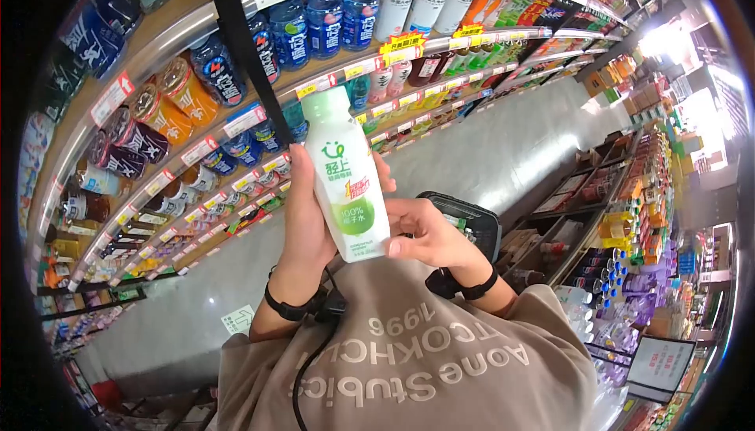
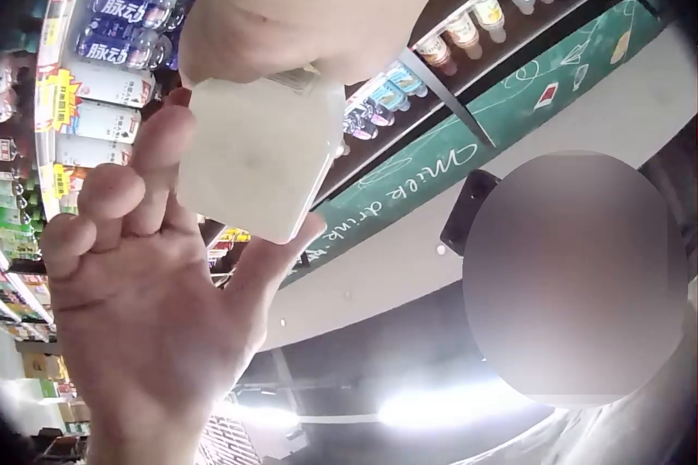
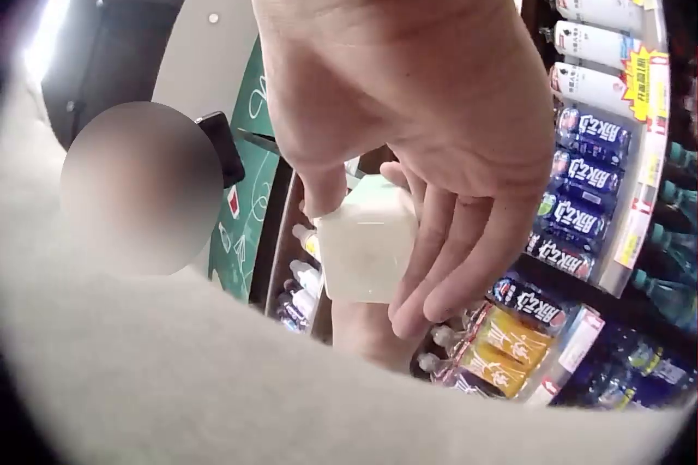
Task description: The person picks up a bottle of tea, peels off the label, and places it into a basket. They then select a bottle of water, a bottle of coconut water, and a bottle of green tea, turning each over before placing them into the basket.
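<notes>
One white bottle (image 1: 346, 183), pale-green-capped, opaque, is in your grip: your left hand (image 1: 309, 209) curls around its side, your right hand (image 1: 429, 234) pinches its base. Right of the bottle, a black basket (image 1: 495, 234) holds partly hidden items; left, shelves (image 1: 177, 34) hold orange drinks (image 1: 185, 89).

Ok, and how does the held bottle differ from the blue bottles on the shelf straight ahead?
Colour: the held bottle is white with a pale green cap, while the blue bottles are deep blue.
Print: the held bottle has green and red print; the blue bottles carry white lettering.
Place: the held bottle is in the hands; the blue bottles stand in a row.
Both kinds carry printed characters.
</notes>
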The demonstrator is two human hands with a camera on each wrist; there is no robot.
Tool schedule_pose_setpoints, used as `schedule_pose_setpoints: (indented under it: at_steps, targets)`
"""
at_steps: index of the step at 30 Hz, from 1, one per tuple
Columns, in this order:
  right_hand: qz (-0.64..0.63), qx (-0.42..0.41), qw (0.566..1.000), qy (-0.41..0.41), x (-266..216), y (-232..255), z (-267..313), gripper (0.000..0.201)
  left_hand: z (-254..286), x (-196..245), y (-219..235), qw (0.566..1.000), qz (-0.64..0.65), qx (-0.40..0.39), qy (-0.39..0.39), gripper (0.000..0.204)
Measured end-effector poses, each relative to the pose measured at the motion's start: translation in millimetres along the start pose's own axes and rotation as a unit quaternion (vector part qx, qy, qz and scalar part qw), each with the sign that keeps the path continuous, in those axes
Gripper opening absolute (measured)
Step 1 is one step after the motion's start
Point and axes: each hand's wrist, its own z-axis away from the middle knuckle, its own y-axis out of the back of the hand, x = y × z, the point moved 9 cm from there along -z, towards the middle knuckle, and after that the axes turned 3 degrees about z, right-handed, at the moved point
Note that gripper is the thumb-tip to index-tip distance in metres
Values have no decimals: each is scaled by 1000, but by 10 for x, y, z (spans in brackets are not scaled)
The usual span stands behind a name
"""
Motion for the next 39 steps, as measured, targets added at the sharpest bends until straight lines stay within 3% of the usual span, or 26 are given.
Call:
schedule_pose_setpoints:
  at_steps: [6, 8, 13, 22, 26, 28, 29, 30, 33, 37, 39]
  targets:
    - [-10, 28, 999, -13, -5, 22, 1, 48, -70, -32, 0, 999, -29, -8, -23, 83]
    - [-39, 42, 998, -18, -5, 38, 18, 38, -52, -59, 18, 998, -47, 13, -35, 84]
    - [-59, 53, 997, -13, 8, 118, 78, 25, 2, -218, 14, 999, -53, -8, -3, 91]
    - [-98, 65, 993, -7, 66, 153, 58, 22, 27, -307, 48, 996, -91, -17, 12, 93]
    - [-111, 48, 993, 4, 62, 147, 32, 37, 26, -259, 42, 996, -57, -75, 0, 80]
    - [-153, 34, 988, 4, 102, 202, 11, 51, 52, -72, -135, 993, -65, -31, -96, 78]
    - [-180, 19, 983, 8, 132, 194, 14, 70, 76, -27, -205, 991, -85, -31, -102, 81]
    - [-179, 2, 984, 13, 105, 159, 24, 72, 101, 17, -275, 988, -106, -31, -108, 86]
    - [-193, -37, 980, 15, 53, 35, 60, 75, 130, -65, -201, 967, -229, -96, -48, 106]
    - [-264, -67, 962, -23, 165, -57, 119, 85, 148, -164, -295, 979, -179, -95, -17, 113]
    - [-271, -64, 960, -20, 144, -67, 142, 87, 163, -124, -354, 971, -204, -113, -48, 117]
